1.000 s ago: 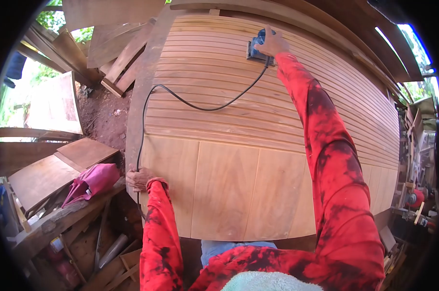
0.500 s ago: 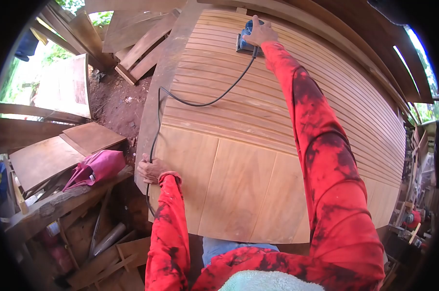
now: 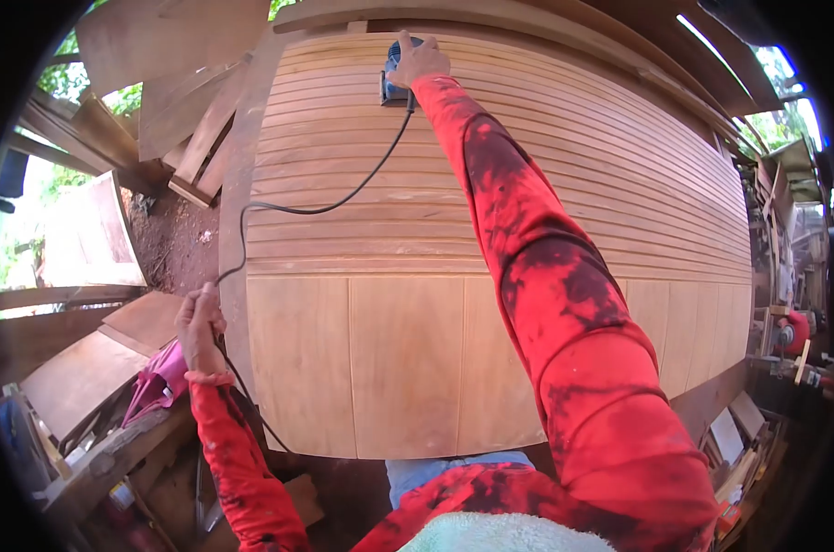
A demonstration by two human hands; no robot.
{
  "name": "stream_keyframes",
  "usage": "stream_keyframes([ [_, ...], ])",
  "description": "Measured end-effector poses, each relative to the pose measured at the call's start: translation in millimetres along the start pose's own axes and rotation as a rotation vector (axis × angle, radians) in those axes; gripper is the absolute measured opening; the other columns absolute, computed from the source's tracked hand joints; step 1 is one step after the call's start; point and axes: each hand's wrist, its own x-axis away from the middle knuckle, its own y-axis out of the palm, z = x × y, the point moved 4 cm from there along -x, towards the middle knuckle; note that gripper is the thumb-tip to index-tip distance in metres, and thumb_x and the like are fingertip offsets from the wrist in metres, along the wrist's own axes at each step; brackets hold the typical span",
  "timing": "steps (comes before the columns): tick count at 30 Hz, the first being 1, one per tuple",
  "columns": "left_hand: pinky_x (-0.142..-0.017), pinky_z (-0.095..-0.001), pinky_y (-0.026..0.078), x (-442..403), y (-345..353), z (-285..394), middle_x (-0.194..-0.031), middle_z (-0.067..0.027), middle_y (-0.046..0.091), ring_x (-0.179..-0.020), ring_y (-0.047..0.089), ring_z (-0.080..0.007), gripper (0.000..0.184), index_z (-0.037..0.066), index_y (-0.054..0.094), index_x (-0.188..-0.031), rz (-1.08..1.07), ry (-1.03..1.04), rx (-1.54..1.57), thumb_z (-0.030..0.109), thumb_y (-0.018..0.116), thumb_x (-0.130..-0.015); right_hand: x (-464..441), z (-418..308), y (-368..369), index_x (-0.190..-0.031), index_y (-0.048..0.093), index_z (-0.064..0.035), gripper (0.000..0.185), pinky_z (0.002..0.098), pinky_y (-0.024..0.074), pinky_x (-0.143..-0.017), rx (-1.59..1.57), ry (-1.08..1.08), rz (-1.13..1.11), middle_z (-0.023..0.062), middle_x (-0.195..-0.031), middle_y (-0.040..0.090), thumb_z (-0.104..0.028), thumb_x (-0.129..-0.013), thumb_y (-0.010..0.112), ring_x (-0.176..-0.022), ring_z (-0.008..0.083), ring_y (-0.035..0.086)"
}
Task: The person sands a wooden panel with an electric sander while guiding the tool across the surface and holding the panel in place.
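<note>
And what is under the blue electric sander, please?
The blue electric sander sits on the grooved light-brown wooden panel. Around the sander, the panel's parallel grooves can be seen. The patch directly beneath it is covered, so its surface there cannot be seen.

Panel (image 3: 408, 248): bare wood, low sheen, ribbed on the far part, flat and smooth with fine grooves on the near part. Sander (image 3: 397, 90): hard housing, probably plastic, too small to be sure. Cord (image 3: 293, 212): matt, smooth, rubbery. Sleeve (image 3: 573, 276): matt wrinkled cloth. Towel (image 3: 509, 534): fluffy pile. Boards (image 3: 76, 377) at left: plain matt wood. Ground (image 3: 182, 241): rough dirt.
</note>
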Motion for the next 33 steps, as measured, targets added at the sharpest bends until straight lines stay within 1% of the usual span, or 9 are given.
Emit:
stream_keyframes([
  [4,-0.05,-0.0233,0.036,68.4,57.2,45.5,-0.074,0.0024,0.059,-0.056,0.05,-0.0064,0.028,0.0,0.064,-0.111,-0.333,-0.103,0.166,0.026,0.067,-0.102,-0.1,54.0,-2.3,-0.162,0.029,-0.0296,0.102,0.0507,0.0553,-0.095,-0.045,0.004,0.017,0.0288,-0.143,0.049,-0.057,-0.078,0.079,-0.118,0.0426,0.066],
  [8,-0.068,-0.0225,0.047,154.0,134.7,30.3,-0.088,-0.0034,0.064,-0.077,0.06,-0.0087,0.023,0.001,0.059,-0.118,-0.614,-0.089,0.025,0.018,0.063,-0.103,2.0,110.8,-8.0,-0.162,0.028,-0.0315,0.103,0.0525,0.0548,-0.095,-0.049,0.038,-0.022,0.0288,-0.145,0.048,-0.058,-0.077,0.079,-0.119,0.0437,0.065],
  [10,-0.069,-0.0233,0.048,183.1,151.8,-3.7,-0.09,-0.0037,0.066,-0.079,0.06,-0.0081,0.018,0.002,0.059,-0.119,-0.74,-0.332,-0.082,0.009,0.061,-0.103,3.0,140.8,-14.0,-0.162,0.026,-0.0335,0.101,0.0541,0.0541,-0.096,-0.067,0.04,-0.02,0.0286,-0.146,0.047,-0.058,-0.079,0.078,-0.12,0.045,0.065],
  [14,-0.066,-0.0249,0.047,207.9,148.6,-110.4,-0.087,-0.0022,0.065,-0.075,0.059,-0.0076,0.009,0.004,0.059,-0.111,-0.565,-0.382,-0.197,0.005,0.058,-0.102,6.7,197.7,-17.8,-0.161,0.027,-0.0348,0.099,0.0527,0.0541,-0.095,-0.045,0.036,-0.012,0.0283,-0.147,0.046,-0.055,-0.08,0.079,-0.119,0.0429,0.066],
  [16,-0.067,-0.0277,0.047,205.4,142.4,-135.8,-0.085,-0.0023,0.064,-0.075,0.06,-0.0092,0.003,0.004,0.061,-0.103,-0.289,-0.066,-0.549,0.005,0.059,-0.101,13.5,223.9,-24.6,-0.161,0.026,-0.0354,0.099,0.0532,0.0538,-0.096,-0.05,0.064,-0.033,0.0277,-0.147,0.046,-0.056,-0.08,0.079,-0.12,0.0432,0.065],
  [18,-0.067,-0.0317,0.048,197.9,162.9,-154.8,-0.086,-0.0058,0.066,-0.075,0.062,-0.016,0.004,0.003,0.062,-0.098,-0.168,0.055,-0.522,0.005,0.059,-0.099,15.3,248.8,-27.2,-0.161,0.026,-0.036,0.099,0.0538,0.0535,-0.096,-0.057,0.083,-0.048,0.027,-0.147,0.046,-0.057,-0.08,0.08,-0.121,0.0434,0.064],
  [22,-0.101,-0.0502,0.041,184.3,234.0,-143.0,-0.131,-0.0159,0.062,-0.123,0.056,-0.0361,0.028,0.007,0.062,-0.124,0.439,0.452,-0.937,0.024,0.057,-0.102,18.0,292.7,-31.8,-0.161,0.026,-0.0364,0.099,0.0545,0.0531,-0.097,-0.07,0.073,-0.024,0.0256,-0.146,0.047,-0.056,-0.08,0.08,-0.123,0.0446,0.063],
  [25,-0.112,-0.056,0.03,172.0,293.1,-157.9,-0.152,-0.0169,0.046,-0.141,0.042,-0.0373,0.042,0.01,0.054,-0.138,0.573,0.176,-0.942,0.032,0.055,-0.102,19.1,324.9,-30.4,-0.161,0.026,-0.0366,0.1,0.0545,0.0525,-0.098,-0.055,0.093,-0.032,0.0254,-0.146,0.047,-0.056,-0.08,0.08,-0.126,0.0452,0.06],
  [33,-0.111,-0.0573,0.033,166.1,317.1,-165.0,-0.156,-0.0195,0.042,-0.144,0.041,-0.0354,0.051,0.011,0.049,-0.141,0.689,0.219,-1.189,0.034,0.059,-0.097,15.5,405.6,-36.7,-0.162,0.025,-0.0359,0.101,0.0553,0.0512,-0.1,-0.048,0.108,-0.041,0.0266,-0.147,0.046,-0.057,-0.079,0.079,-0.13,0.0456,0.057],
])
